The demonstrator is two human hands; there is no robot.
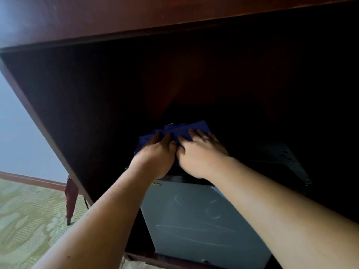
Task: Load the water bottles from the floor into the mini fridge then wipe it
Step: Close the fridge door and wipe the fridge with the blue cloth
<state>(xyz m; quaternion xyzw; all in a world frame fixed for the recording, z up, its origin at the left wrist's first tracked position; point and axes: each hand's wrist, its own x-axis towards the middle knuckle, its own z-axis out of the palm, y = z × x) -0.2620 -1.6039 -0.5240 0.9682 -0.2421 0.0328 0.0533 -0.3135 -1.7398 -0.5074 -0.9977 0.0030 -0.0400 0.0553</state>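
A grey mini fridge (194, 220) stands with its door closed inside a dark wooden cabinet recess. A dark blue cloth (186, 129) lies on the fridge's top. My left hand (155, 152) and my right hand (200, 152) rest side by side on the cloth, palms down, fingers pressing it flat. The fridge door shows faint smear marks. No water bottles are in sight.
The dark wooden cabinet (77, 113) surrounds the fridge, with its top board overhead. A black metal bracket (291, 164) lies to the right of my hands. A folded red umbrella (71, 199) leans at the cabinet's left edge on green patterned carpet (29, 220).
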